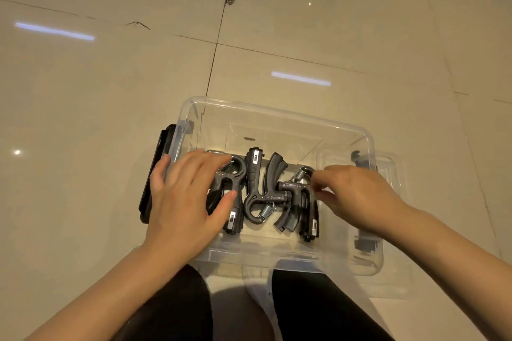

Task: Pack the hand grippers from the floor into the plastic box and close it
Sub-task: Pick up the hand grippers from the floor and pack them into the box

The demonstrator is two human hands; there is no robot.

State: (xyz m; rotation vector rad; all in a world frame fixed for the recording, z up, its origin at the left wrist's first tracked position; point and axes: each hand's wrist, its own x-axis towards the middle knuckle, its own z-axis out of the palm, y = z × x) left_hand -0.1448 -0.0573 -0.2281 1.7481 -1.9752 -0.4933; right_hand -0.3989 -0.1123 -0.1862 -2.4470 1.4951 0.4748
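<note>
Both hands are in the clear plastic box, frame centre!
Left hand, fingers spread, rests on a black spring-loaded hand gripper; right hand pinches another gripper. They look rigid and weighty, best grabbed by the handles.

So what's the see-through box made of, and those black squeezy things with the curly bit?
The box looks like clear, glossy plastic: the floor tiles show through its walls. The hand grippers look like matte black plastic or rubber, hard to tell which. Their coiled springs look like shiny metal, silvery with bright glints.
</note>
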